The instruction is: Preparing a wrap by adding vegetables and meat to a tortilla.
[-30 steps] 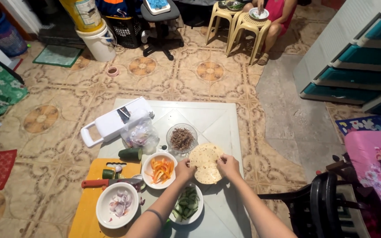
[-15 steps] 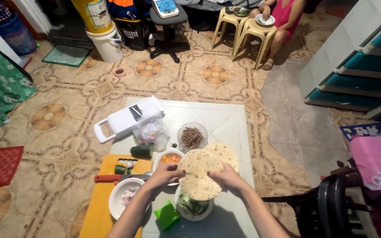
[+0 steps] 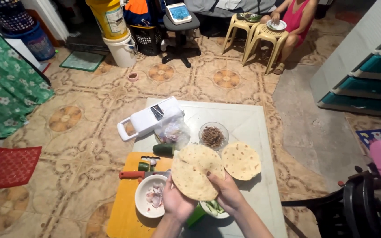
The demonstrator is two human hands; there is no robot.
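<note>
The held tortillas (image 3: 195, 172) hide most of the cucumber bowl (image 3: 214, 209) (only a sliver shows); the black chair (image 3: 358, 207) runs off the frame's right edge.

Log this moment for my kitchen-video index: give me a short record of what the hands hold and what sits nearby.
Left hand: under a lifted tortilla, supporting it
Right hand: gripping the same tortilla's near edge
Second tortilla: flat on the white table
Glass bowl: brown minced filling
White bowl: sliced onion, on the orange board
Cucumber bowl: partly hidden by the hands
Slicer: white, at the table's far left corner
</note>
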